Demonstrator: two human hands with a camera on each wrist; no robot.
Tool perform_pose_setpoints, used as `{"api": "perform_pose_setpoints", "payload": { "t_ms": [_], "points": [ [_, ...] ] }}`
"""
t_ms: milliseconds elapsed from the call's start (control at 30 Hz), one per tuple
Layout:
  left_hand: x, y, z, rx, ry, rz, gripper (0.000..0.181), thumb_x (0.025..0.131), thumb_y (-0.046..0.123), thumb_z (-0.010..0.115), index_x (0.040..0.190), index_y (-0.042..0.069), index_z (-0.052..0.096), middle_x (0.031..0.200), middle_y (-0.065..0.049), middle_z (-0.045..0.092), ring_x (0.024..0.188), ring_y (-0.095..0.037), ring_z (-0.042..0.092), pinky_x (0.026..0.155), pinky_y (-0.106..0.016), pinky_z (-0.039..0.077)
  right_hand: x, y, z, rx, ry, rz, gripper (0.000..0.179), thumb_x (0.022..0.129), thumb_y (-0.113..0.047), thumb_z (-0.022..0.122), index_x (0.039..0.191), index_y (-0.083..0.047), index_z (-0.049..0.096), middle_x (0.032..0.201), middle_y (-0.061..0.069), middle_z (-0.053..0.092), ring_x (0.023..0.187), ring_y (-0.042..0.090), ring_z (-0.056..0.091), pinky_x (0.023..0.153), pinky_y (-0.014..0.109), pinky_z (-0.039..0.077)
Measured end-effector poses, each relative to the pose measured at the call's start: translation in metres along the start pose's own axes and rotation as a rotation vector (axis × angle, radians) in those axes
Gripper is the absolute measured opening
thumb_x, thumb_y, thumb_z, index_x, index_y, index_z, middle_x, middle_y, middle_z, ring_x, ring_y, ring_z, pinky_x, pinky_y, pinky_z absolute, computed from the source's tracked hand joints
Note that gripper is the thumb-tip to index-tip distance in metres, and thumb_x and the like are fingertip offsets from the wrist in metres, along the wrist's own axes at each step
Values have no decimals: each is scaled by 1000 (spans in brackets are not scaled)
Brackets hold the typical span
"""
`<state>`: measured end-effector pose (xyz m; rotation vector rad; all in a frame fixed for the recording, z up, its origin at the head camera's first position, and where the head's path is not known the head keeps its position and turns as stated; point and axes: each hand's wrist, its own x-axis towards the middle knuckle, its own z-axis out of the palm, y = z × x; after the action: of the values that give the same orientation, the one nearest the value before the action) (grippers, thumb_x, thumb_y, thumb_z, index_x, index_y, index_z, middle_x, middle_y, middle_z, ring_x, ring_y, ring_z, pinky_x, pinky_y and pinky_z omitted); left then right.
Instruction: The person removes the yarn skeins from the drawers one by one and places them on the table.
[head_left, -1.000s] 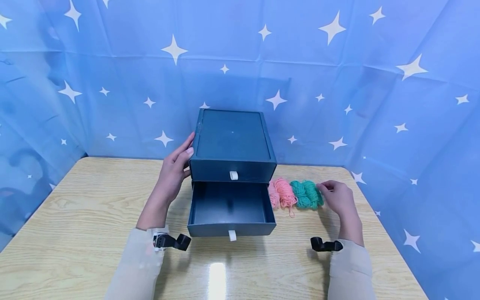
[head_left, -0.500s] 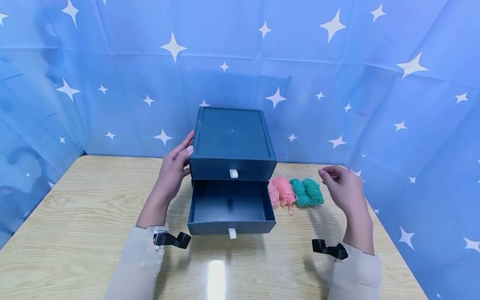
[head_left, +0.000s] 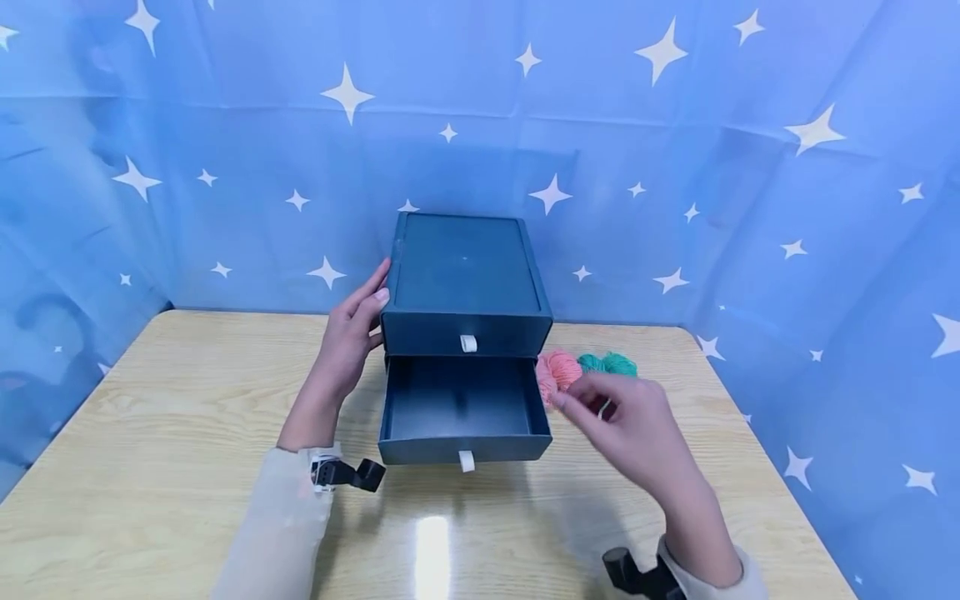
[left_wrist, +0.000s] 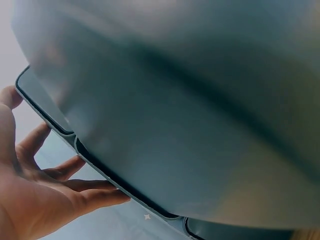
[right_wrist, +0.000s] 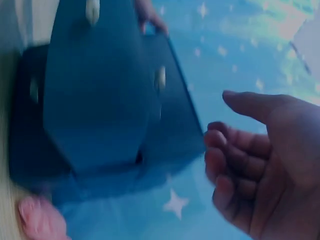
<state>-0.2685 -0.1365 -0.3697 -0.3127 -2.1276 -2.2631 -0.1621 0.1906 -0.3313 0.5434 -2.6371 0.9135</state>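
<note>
While the left hand (head_left: 347, 335), fingers spread, touches the cabinet (head_left: 465, 323) near the back edge of the table (head_left: 187, 433), the right hand (head_left: 632, 422) (fingers bent, thumb apart) hovers before the pink yarn (head_left: 562, 368) and green yarn (head_left: 619, 364), right of the lower drawer (head_left: 427, 451).

Head: cabinet (head_left: 465, 262) is being faced from above.
Left wrist: cabinet is being viewed close.
Right wrist: pink yarn (right_wrist: 42, 220) is being shared with head.

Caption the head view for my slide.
Left hand against dark-blue drawer cabinet with open drawer, right hand near pink yarn and green yarn.
</note>
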Motion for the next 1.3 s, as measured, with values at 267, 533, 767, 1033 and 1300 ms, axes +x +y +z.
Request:
{"api": "perform_pose_setpoints", "payload": {
  "t_ms": [267, 533, 767, 1033, 1300],
  "points": [
    [1, -1, -1, 19, -1, 5, 50, 105, 41, 45, 154, 43, 37, 168, 7, 28, 152, -27, 35, 115, -60, 38, -15, -41, 23, -126, -178, 26, 26, 91, -50, 71, 79, -28, 75, 64, -23, 60, 58, -11, 51, 56, 16, 45],
    [0, -1, -1, 13, -2, 5, 53, 105, 39, 44, 157, 39, 34, 168, 7, 27, 152, -28, 34, 115, -61, 38, -21, -57, 55, -254, -276, 26, 35, 88, -56, 70, 73, -25, 73, 57, -20, 56, 49, -9, 38, 51, 17, 35],
    [1, -2, 0, 8, 1, 0, 50, 106, 40, 45, 155, 41, 37, 168, 6, 28, 151, -27, 36, 114, -60, 39, -22, -61, 70, -346, -269, -5, 43, 87, -50, 75, 60, -24, 55, 54, -15, 18, 51, 2, 15, 49, 21, 11],
    [2, -2, -1, 1, 0, 4, 51, 106, 40, 44, 156, 39, 36, 168, 5, 28, 150, -28, 37, 114, -60, 39, -21, -56, 82, -419, -178, -128, 32, 84, -40, 81, 63, -22, 63, 51, -16, 38, 47, 0, 28, 42, 18, 19],
    [1, -2, 0, -2, -3, 0, 50, 106, 39, 45, 155, 41, 37, 168, 8, 28, 151, -27, 36, 115, -60, 39, -18, -52, 85, -335, -134, -140, 33, 82, -24, 80, 58, -21, 58, 53, -13, 57, 45, -3, 35, 43, 15, 25]
  ]
}}
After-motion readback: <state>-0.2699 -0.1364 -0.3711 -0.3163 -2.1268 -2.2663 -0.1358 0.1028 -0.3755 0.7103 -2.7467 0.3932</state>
